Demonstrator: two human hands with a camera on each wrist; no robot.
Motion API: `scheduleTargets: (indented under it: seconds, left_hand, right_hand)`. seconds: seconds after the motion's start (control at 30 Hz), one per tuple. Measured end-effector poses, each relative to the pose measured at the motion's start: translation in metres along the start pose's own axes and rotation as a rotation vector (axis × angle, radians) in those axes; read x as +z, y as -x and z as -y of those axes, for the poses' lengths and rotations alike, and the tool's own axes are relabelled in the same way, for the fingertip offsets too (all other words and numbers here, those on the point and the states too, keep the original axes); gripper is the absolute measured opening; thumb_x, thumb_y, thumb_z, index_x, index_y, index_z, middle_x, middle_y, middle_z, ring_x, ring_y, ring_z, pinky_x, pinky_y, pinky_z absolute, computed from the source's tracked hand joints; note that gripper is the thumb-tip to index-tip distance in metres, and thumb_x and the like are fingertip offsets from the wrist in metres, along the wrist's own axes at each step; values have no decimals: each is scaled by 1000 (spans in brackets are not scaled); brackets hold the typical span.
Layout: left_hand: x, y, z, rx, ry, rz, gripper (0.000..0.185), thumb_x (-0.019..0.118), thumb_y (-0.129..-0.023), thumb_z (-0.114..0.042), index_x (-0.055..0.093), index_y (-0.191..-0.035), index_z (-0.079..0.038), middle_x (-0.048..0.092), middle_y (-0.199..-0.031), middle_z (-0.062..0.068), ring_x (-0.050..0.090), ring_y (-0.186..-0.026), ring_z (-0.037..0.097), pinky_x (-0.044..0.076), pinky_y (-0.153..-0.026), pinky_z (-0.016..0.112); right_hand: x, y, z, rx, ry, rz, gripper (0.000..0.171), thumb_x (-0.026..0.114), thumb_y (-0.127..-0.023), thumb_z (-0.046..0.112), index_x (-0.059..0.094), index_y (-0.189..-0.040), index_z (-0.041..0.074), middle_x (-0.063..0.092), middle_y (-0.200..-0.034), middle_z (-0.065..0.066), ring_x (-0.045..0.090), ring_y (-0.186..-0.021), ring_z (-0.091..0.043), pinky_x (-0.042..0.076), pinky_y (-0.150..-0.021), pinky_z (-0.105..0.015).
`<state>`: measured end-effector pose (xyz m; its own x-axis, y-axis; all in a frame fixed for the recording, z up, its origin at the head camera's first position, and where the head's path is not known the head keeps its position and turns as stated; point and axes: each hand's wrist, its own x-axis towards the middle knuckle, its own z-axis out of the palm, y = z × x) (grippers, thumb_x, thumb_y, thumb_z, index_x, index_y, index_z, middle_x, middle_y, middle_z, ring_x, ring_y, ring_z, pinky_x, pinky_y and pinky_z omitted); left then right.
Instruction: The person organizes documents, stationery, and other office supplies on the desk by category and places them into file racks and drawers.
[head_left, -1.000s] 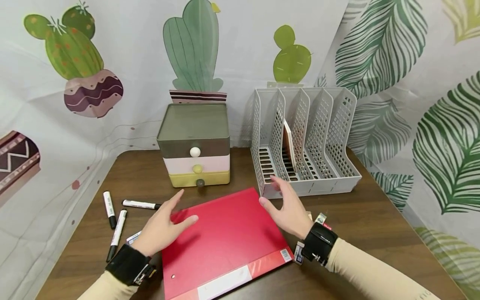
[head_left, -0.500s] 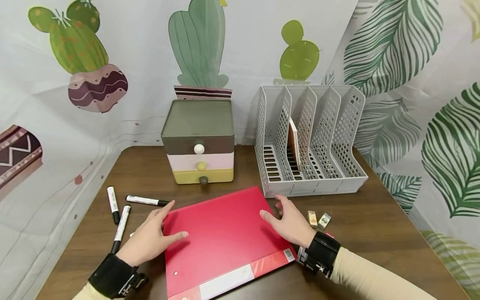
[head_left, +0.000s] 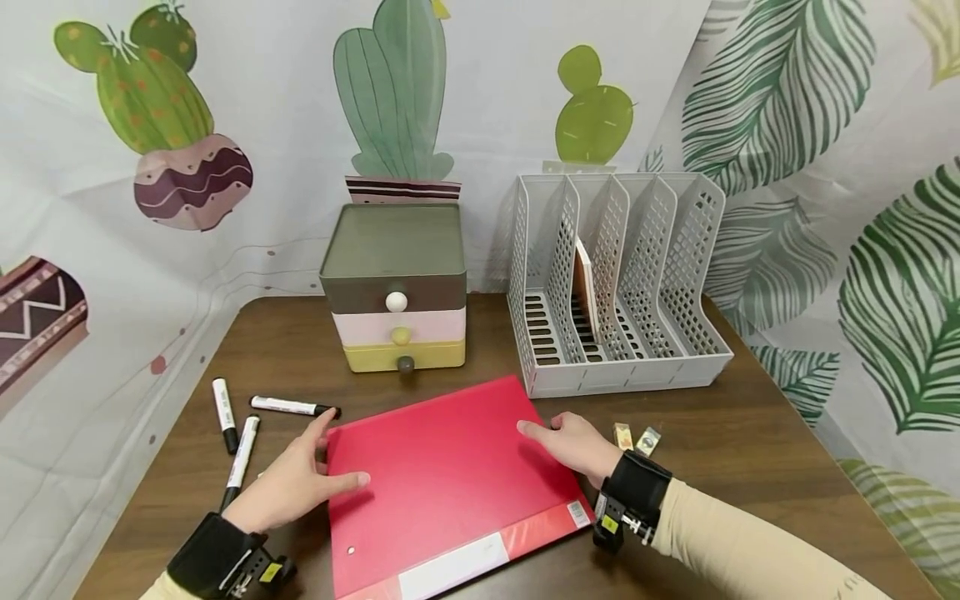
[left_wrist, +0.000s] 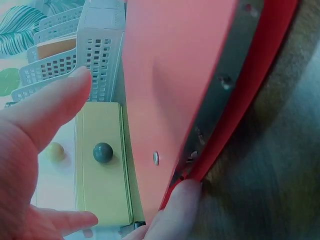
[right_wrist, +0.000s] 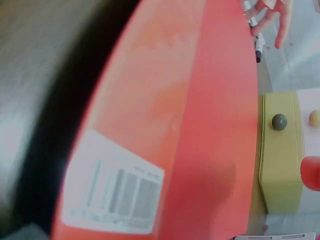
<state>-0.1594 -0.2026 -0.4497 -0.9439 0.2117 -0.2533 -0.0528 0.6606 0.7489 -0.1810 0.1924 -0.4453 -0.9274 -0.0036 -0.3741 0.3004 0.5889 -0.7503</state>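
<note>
A red ring binder [head_left: 442,467] lies flat on the table, its spine with a white label strip toward me. My left hand [head_left: 285,485] is at its left edge, thumb raised apart from the other fingers. In the left wrist view a fingertip [left_wrist: 184,202] meets the binder's corner [left_wrist: 150,190], where a metal strip shows inside. At the right edge is my right hand [head_left: 576,446], thumb held over the cover and the other fingers partly hidden beyond the edge. A barcode sticker [right_wrist: 117,190] shows on the spine in the right wrist view.
Behind the binder stand a small drawer box [head_left: 397,287] with round knobs and a grey file rack [head_left: 637,375] holding one thin board [head_left: 587,287]. Several markers [head_left: 240,454] lie at left. Two small boxes [head_left: 623,436] lie right of my right hand.
Both hands have come down to the binder's side edges. The left has moved left and lower; the right has dropped from near the rack toward the right edge. The binder stays put.
</note>
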Motion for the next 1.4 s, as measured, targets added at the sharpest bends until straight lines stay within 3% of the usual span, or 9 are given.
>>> scheduleTargets:
  seconds: [0.13, 0.37, 0.5, 0.63, 0.87, 0.97, 1.17, 1.27, 1.4]
  left_hand:
    - [1, 1, -1, -16, 56, 11, 118, 90, -88, -34, 10, -165, 4, 45, -149, 39, 72, -111, 35, 64, -84, 45]
    - [3, 6, -1, -51, 67, 3, 116, 90, -87, -36, 13, -166, 1, 46, -149, 39, 71, -112, 38, 64, -83, 46]
    - [3, 8, 0, -52, 91, -3, 116, 90, -87, -36, 13, -167, 0, 44, -150, 38, 71, -115, 39, 64, -84, 46]
    - [2, 10, 2, -51, 104, -6, 118, 89, -88, -37, 10, -168, -1, 43, -151, 38, 70, -116, 39, 64, -84, 46]
    - [-2, 10, 7, -65, 162, 2, 120, 86, -91, -36, 0, -169, -4, 36, -155, 39, 68, -120, 38, 63, -87, 45]
    - [-4, 9, 10, -54, 215, 8, 120, 83, -94, -34, -6, -168, -4, 32, -155, 39, 67, -121, 40, 64, -86, 45]
    - [-6, 3, 11, -66, 391, -3, 117, 77, -99, -26, -17, -167, -6, 29, -153, 35, 72, -108, 33, 65, -83, 47]
    - [-4, -2, 11, -73, 502, 2, 114, 71, -104, -28, -23, -165, -10, 26, -158, 37, 70, -113, 35, 63, -89, 51]
    - [0, -5, 7, -48, 636, 35, 104, 64, -107, -32, -19, -167, -13, 28, -162, 34, 65, -122, 32, 61, -95, 51]
  right_hand:
    - [-3, -1, -1, 47, -21, 2, 73, 71, -97, 48, 53, -132, -14, 60, -128, -25, 59, -109, -33, 54, -93, -46]
    - [0, 2, -4, 54, -61, 29, 38, 67, -103, 34, 62, -103, -3, 64, -94, -14, 64, -80, -25, 51, -68, -33]
    - [4, 4, -6, 25, -86, 16, 27, 61, -107, 28, 60, -107, 0, 62, -96, -14, 61, -84, -24, 48, -69, -33]
    - [9, 1, -11, -16, -179, -1, 20, 52, -111, 19, 59, -115, 1, 61, -100, -14, 60, -85, -24, 47, -68, -33]
    - [14, -4, -21, -72, -362, -12, 23, 44, -114, 16, 57, -126, 2, 65, -101, -12, 62, -82, -21, 50, -67, -35]
    - [13, -4, -21, -89, -417, -11, 25, 44, -115, 18, 56, -131, 2, 68, -102, -13, 65, -82, -22, 52, -66, -37]
    - [5, -1, -15, -123, -474, -8, 26, 43, -116, 19, 56, -135, 6, 70, -105, -15, 69, -84, -24, 56, -68, -39]
    - [-1, -3, -14, -149, -498, -10, 27, 42, -116, 20, 55, -136, 6, 68, -105, -15, 68, -85, -23, 56, -70, -39]
    - [-7, -5, -14, -181, -546, -10, 27, 42, -117, 20, 52, -135, 3, 69, -103, -13, 69, -86, -22, 57, -72, -39]
